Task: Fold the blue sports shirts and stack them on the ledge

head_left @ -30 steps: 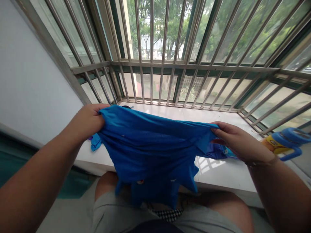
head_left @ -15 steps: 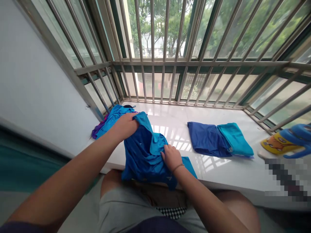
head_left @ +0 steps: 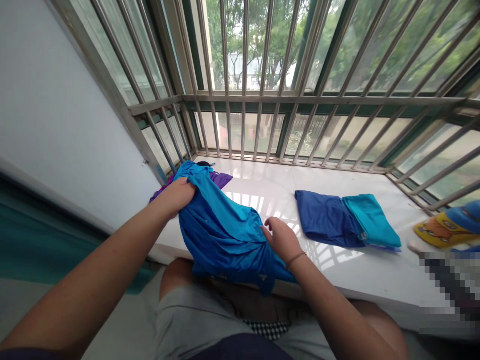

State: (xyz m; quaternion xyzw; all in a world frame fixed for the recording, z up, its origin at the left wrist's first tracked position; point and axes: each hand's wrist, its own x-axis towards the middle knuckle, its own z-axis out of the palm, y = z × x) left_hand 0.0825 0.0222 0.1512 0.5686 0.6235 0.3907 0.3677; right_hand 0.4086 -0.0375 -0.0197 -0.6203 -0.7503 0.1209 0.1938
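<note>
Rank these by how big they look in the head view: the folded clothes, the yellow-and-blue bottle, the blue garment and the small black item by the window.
1. Blue garment
2. Folded clothes
3. Bottle, cut off by the picture's edge
4. Black item, partly hidden

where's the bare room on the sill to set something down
Free: white sill between the folded clothes and the window bars, and from those clothes to the front edge. Crowded: the left end, where the blue garment, purple cloth and left hand crowd together.
</note>
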